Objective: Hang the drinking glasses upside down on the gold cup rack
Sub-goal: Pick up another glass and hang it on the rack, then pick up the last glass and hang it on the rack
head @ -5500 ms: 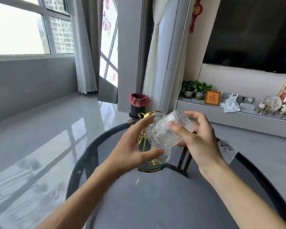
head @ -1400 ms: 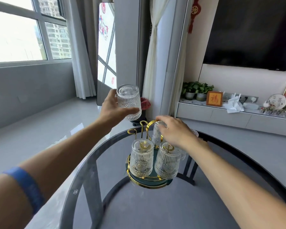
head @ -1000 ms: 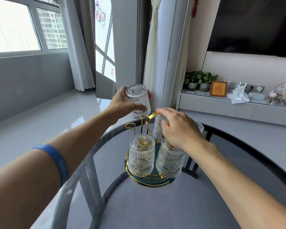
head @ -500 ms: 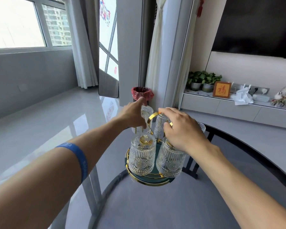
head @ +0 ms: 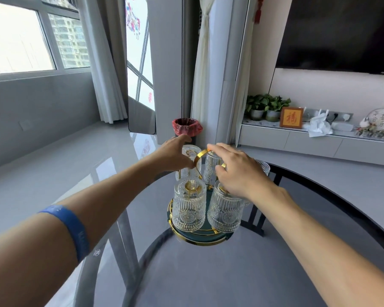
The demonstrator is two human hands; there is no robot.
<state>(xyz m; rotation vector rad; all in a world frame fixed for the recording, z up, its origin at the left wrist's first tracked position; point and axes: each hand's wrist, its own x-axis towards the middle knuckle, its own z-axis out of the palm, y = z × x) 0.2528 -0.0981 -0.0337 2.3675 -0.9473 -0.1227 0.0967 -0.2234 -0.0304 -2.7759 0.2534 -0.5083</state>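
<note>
The gold cup rack (head: 201, 239) with a dark green base stands on the round glass table (head: 242, 273). Two ribbed glasses hang upside down at its front, one on the left (head: 188, 209) and one on the right (head: 224, 214). A third glass (head: 211, 168) hangs at the back. My left hand (head: 172, 156) grips a fourth glass (head: 190, 151), upside down on the back-left peg. My right hand (head: 237, 173) holds the rack's gold ring handle (head: 200, 155) from the right. Another glass (head: 263, 167) shows just behind my right hand.
A bin with a red liner (head: 186, 128) stands on the floor beyond the table. A low white cabinet (head: 308, 145) with potted plants and ornaments runs along the right wall under a dark screen. The table's dark rim (head: 341, 209) curves round on the right.
My left hand has brought the upside-down glass from above the rack down onto the back-left peg. My right hand has stayed on the rack's handle.
</note>
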